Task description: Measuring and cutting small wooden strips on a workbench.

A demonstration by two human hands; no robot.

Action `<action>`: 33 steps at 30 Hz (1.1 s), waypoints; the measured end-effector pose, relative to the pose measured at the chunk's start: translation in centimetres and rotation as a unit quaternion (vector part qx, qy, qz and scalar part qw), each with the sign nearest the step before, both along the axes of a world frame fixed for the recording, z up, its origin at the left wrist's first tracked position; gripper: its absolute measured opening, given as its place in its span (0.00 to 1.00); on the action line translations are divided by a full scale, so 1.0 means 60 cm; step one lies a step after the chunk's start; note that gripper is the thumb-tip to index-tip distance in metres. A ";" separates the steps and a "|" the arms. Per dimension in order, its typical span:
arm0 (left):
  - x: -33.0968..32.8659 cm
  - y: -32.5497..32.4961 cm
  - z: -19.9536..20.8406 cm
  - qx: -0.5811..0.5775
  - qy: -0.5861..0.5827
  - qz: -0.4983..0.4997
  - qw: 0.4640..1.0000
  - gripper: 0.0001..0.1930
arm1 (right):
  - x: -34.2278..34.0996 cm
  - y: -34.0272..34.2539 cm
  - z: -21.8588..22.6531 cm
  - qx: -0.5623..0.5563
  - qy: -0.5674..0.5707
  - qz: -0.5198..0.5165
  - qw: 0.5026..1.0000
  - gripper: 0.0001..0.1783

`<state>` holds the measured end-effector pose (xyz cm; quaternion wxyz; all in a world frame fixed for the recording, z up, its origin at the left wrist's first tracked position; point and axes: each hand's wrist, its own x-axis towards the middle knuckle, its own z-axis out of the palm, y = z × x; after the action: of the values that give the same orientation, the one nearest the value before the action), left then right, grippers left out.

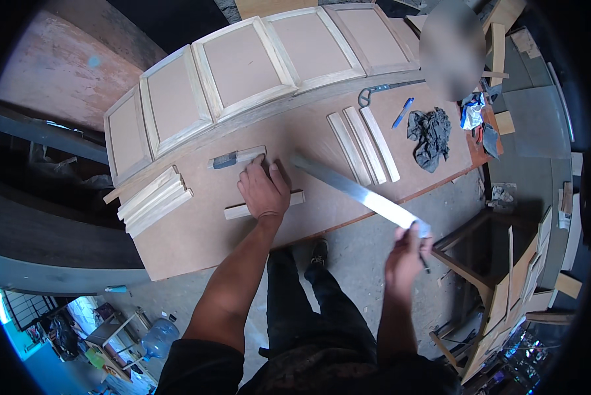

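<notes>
My left hand [266, 187] reaches over the brown board with fingers stretched and thumb apart. Its fingertips touch the near end of a short pale wood strip [249, 155], which has a dark grey piece [225, 160] at its left part. Another wood strip [238, 211] lies under my left wrist, partly hidden. To the right, my right hand [404, 259] grips one end of a long, flat, shiny metal strip [361, 193], perhaps a ruler or square. It slants up and left across the board, its far end blurred. A thin dark stick pokes out below that hand.
Framed panels [246, 66] line the board's far side. Wood strips lie in a left stack [154, 201] and a right row [362, 145]. Beyond are a handsaw [368, 93], a blue pen [404, 113] and a crumpled black cloth [431, 135]. A wooden frame [470, 276] stands at right.
</notes>
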<state>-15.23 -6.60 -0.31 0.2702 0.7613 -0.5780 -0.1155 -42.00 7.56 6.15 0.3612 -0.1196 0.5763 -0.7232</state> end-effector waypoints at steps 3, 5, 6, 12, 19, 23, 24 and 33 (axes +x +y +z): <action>0.003 0.006 -0.009 -0.029 0.019 -0.024 0.999 0.20 | 0.073 0.048 -0.042 0.035 -0.135 0.023 0.990 0.07; 0.007 0.009 -0.009 -0.019 0.030 -0.044 0.998 0.19 | 0.106 0.061 -0.051 0.070 -0.206 -0.006 0.976 0.05; 0.007 0.011 -0.009 -0.019 0.029 -0.045 0.998 0.19 | 0.115 0.070 -0.060 0.064 -0.220 -0.007 0.973 0.04; 0.000 0.013 -0.001 0.005 0.023 -0.073 0.997 0.19 | 0.153 0.138 -0.103 0.130 -0.206 0.087 0.966 0.17; 0.002 0.009 -0.010 0.003 -0.004 -0.063 0.998 0.20 | 0.172 0.163 -0.121 0.195 -0.116 0.196 0.954 0.21; 0.002 0.013 -0.007 -0.015 0.002 -0.088 0.996 0.20 | 0.177 0.164 -0.125 0.188 -0.117 0.205 0.953 0.20; 0.003 0.014 -0.007 -0.014 0.001 -0.087 0.996 0.20 | 0.176 0.162 -0.126 0.188 -0.118 0.205 0.953 0.20; -0.002 0.014 -0.007 -0.001 -0.010 -0.104 0.994 0.24 | 0.170 0.168 -0.140 0.238 -0.168 0.325 0.900 0.19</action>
<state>-15.33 -5.74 -0.71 0.2520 0.6975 -0.6571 -0.1349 -31.83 17.63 -2.23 0.6855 -0.0874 0.5911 -0.4161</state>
